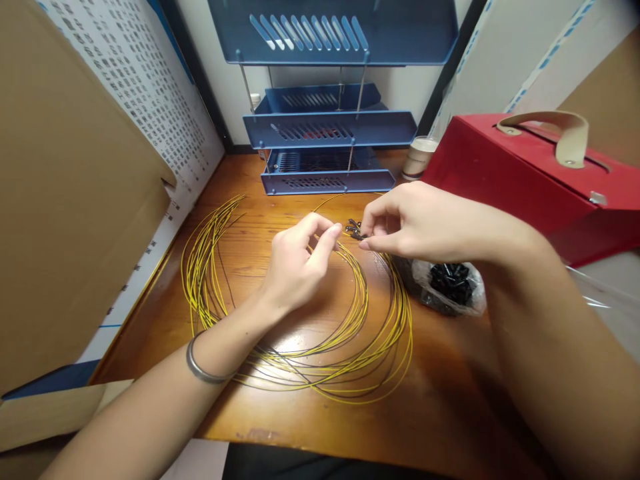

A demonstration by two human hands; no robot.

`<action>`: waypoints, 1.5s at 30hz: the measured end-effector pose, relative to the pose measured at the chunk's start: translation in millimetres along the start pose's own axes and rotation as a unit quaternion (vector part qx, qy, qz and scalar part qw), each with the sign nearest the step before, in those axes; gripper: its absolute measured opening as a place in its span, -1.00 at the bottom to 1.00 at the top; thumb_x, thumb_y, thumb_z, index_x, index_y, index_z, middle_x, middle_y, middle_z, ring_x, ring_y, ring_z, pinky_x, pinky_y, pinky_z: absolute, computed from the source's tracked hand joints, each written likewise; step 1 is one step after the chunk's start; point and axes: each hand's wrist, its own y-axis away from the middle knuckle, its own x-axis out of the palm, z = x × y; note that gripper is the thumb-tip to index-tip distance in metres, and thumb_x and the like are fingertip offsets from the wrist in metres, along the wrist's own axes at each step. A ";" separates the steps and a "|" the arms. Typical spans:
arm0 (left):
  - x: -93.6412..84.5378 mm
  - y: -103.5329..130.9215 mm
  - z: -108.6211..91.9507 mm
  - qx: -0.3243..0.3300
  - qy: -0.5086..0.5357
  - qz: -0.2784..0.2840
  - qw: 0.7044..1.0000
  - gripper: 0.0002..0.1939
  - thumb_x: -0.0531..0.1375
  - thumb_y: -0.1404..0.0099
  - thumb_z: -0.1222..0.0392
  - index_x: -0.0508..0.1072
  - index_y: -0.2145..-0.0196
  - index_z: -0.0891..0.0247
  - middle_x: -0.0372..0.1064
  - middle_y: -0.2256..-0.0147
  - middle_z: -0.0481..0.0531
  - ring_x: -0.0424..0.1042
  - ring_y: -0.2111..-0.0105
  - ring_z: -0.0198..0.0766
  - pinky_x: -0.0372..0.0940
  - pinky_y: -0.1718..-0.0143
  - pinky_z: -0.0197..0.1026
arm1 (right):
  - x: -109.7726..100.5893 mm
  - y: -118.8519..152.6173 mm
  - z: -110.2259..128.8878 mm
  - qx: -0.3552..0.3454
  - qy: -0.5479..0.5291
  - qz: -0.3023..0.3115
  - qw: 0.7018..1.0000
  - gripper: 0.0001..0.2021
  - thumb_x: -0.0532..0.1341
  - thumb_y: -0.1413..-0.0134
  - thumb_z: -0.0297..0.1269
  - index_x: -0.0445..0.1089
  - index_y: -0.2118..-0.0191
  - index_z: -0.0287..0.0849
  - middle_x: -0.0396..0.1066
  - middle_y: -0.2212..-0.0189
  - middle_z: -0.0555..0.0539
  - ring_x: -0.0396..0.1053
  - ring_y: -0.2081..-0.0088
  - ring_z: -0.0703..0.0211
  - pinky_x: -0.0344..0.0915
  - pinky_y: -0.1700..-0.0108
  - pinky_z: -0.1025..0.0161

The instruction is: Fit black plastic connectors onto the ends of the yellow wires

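Near the middle of the wooden table, my left hand [305, 257] pinches thumb against index finger on a thin yellow wire [346, 241], mostly hidden by the fingers. To its right, my right hand [400, 223] has its thumb and bent fingers closed at a cluster of small black connectors [354, 228]; one piece shows at the fingertips. Beneath both hands lies a wide loose coil of yellow and black wires [390, 333], its other side [197, 267] curving to the left. An opened plastic bag of small black parts [453, 283] stands beneath my right wrist.
A blue tiered tray rack [330, 130] stands at the back. At the right are a paper cup [419, 160] and a red box [505, 173] with a beige handle. Cardboard [75, 200] and a printed label sheet [150, 80] border the left of the wooden table [300, 427].
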 end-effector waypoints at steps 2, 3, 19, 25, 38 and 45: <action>-0.9 -0.9 0.6 -0.005 0.001 -0.008 1.000 -0.75 0.17 -0.43 0.10 0.42 0.40 0.25 0.46 0.48 -0.06 0.38 0.55 -0.39 0.26 0.48 -0.30 | -0.5 -0.2 0.0 0.010 0.005 0.001 1.000 -0.93 0.26 0.02 -0.35 0.52 0.43 -0.16 0.44 0.53 0.04 0.28 0.50 0.26 0.13 0.43 0.26; -1.6 -1.3 1.0 -0.007 0.000 -0.015 1.000 -0.74 0.17 -0.43 0.10 0.42 0.41 0.24 0.45 0.48 -0.07 0.37 0.55 -0.39 0.26 0.48 -0.30 | -0.7 -0.2 0.3 0.015 0.005 0.004 1.000 -0.93 0.27 0.03 -0.35 0.52 0.42 -0.16 0.44 0.53 0.04 0.28 0.50 0.25 0.13 0.43 0.26; -3.2 2.5 -2.3 0.061 -0.056 0.097 0.992 -0.57 0.05 -0.50 0.07 0.47 0.46 0.30 0.42 0.53 -0.07 0.36 0.53 -0.40 0.16 0.43 -0.28 | 2.1 0.1 5.6 -0.032 -0.043 0.032 0.998 -0.89 0.27 -0.02 -0.34 0.42 0.49 -0.17 0.37 0.57 0.07 0.22 0.52 0.29 0.06 0.44 0.26; -4.0 3.0 -1.0 0.042 -0.047 0.086 0.994 -0.48 -0.04 -0.55 0.08 0.46 0.51 0.29 0.41 0.55 -0.05 0.36 0.53 -0.40 0.16 0.43 -0.28 | 3.7 -1.2 3.5 -0.030 -0.037 0.053 0.997 -0.93 0.25 0.00 -0.37 0.42 0.46 -0.16 0.39 0.55 0.05 0.24 0.50 0.26 0.08 0.43 0.25; -5.6 2.3 3.1 -0.027 -0.049 0.010 0.998 -0.45 -0.06 -0.55 0.02 0.48 0.50 0.27 0.46 0.56 -0.03 0.39 0.55 -0.37 0.20 0.48 -0.29 | 0.4 0.0 -6.6 0.018 -0.002 0.083 0.996 -0.94 0.25 -0.01 -0.34 0.48 0.43 -0.12 0.42 0.54 0.06 0.27 0.50 0.25 0.10 0.43 0.24; -5.0 0.1 -0.2 -0.020 -0.056 -0.039 0.998 -0.32 -0.06 -0.55 -0.01 0.35 0.71 0.23 0.34 0.71 -0.06 0.32 0.65 -0.41 0.21 0.50 -0.29 | -4.6 2.1 -11.4 0.035 0.001 0.064 0.997 -0.92 0.26 -0.01 -0.30 0.48 0.44 -0.13 0.42 0.54 0.06 0.27 0.51 0.26 0.11 0.43 0.25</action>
